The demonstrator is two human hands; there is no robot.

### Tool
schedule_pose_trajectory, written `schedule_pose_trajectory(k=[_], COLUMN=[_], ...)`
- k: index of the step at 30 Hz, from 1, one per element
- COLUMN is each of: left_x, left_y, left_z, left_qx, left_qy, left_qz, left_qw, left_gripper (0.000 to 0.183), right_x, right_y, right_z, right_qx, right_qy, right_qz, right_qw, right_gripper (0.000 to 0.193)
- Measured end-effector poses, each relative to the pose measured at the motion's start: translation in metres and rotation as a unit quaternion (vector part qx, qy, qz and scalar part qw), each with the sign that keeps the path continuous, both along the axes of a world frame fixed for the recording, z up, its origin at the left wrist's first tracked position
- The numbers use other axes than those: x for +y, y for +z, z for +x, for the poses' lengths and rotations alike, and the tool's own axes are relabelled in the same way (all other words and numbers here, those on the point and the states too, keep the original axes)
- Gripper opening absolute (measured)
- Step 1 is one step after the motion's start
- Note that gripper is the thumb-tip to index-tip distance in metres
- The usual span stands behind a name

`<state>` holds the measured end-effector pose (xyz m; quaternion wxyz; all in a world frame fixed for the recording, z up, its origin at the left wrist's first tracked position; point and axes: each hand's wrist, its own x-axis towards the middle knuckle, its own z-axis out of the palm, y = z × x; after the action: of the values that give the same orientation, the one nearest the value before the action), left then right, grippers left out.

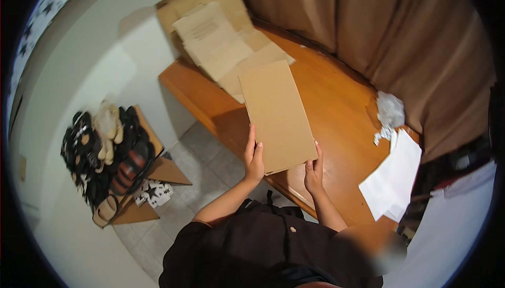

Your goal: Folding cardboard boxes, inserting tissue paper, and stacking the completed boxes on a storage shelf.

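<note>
Between my two hands is a flat brown cardboard piece (279,114), long and rectangular, held over the near side of a wooden table. At its lower left edge my left hand (254,162) grips it, thumb on the upper face. My right hand (314,171) closes on the lower right corner, fingers along the side. The layered lower edge suggests a folded sheet or a flat box. Past its far end lie several flattened cardboard pieces (210,33), stacked and overlapping, partly leaning on the wall.
The orange-brown wooden table (336,130) runs along a brown curtain (368,14). White paper sheets (394,177) and a crumpled clear plastic bag (390,110) sit on its right side. On the floor at left, shoes and sandals (105,151) crowd a cardboard box.
</note>
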<state>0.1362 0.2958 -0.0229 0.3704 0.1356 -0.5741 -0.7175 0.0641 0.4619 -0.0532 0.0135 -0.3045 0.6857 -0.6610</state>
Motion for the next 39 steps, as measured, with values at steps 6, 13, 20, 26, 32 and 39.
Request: schedule_pose_trajectory(k=[6, 13, 20, 26, 32, 39], left_x=[-0.048, -0.079, -0.082, -0.059, -0.039, -0.045], left_y=[0.040, 0.080, 0.115, 0.169, 0.191, 0.201], left_z=[0.107, 0.260, 0.447, 0.579, 0.691, 0.779], left_qx=[0.087, 0.065, 0.071, 0.024, 0.015, 0.009], left_qy=[-0.009, 0.154, 0.282, 0.388, 0.521, 0.663], left_qz=[-0.118, -0.223, -0.185, -0.222, -0.247, -0.210], left_qw=[0.989, 0.960, 0.939, 0.894, 0.817, 0.719], left_gripper=[0.083, 0.103, 0.096, 0.099, 0.102, 0.107], right_x=[-0.074, -0.153, -0.231, -0.280, -0.308, -0.341], right_y=[0.024, 0.058, 0.108, 0.147, 0.184, 0.202], right_z=[0.059, 0.171, 0.310, 0.457, 0.586, 0.704], right_qx=[-0.048, -0.008, 0.214, 0.205, 0.167, 0.166], right_qy=[0.213, 0.359, 0.507, 0.606, 0.713, 0.745], right_qz=[-0.024, -0.074, -0.159, -0.303, -0.359, -0.381], right_qw=[0.976, 0.930, 0.819, 0.706, 0.579, 0.521], right_gripper=[0.070, 0.072, 0.071, 0.071, 0.074, 0.070])
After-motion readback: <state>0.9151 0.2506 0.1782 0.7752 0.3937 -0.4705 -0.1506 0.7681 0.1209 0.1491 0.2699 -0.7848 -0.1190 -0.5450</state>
